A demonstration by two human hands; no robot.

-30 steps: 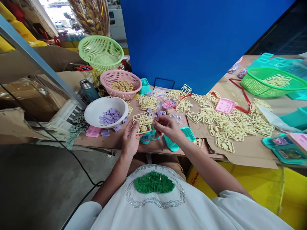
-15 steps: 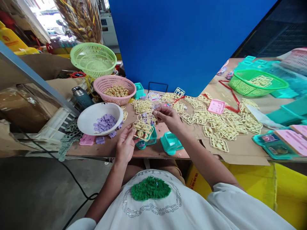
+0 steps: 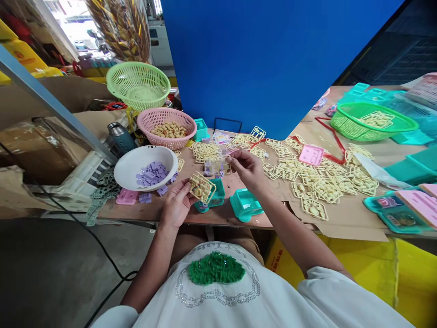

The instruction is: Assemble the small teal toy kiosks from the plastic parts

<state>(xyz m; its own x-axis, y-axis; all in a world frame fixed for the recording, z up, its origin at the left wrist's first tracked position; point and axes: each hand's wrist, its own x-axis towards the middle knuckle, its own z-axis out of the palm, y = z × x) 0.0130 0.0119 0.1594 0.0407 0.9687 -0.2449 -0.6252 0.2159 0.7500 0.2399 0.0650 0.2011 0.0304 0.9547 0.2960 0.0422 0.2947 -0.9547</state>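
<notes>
Holding a yellow parts frame (image 3: 201, 187) pinched in the left hand (image 3: 175, 207), tilted up just above a teal toy piece (image 3: 210, 199) near the front edge of the surface (image 3: 225, 216) — fingers closed on its lower corner. Right hand (image 3: 248, 168) is raised a bit further back, fingertips pinched narrow around something small; can't make out what it is. Another teal toy piece (image 3: 244, 204) sits just under that wrist. Off to the left there's a white bowl (image 3: 145, 167) with purple bits, a pink basket (image 3: 166, 127) of tan pieces behind it, and a big scatter of loose yellow frames (image 3: 321, 182) over on the right — plus a green basket (image 3: 372, 120) further back
</notes>
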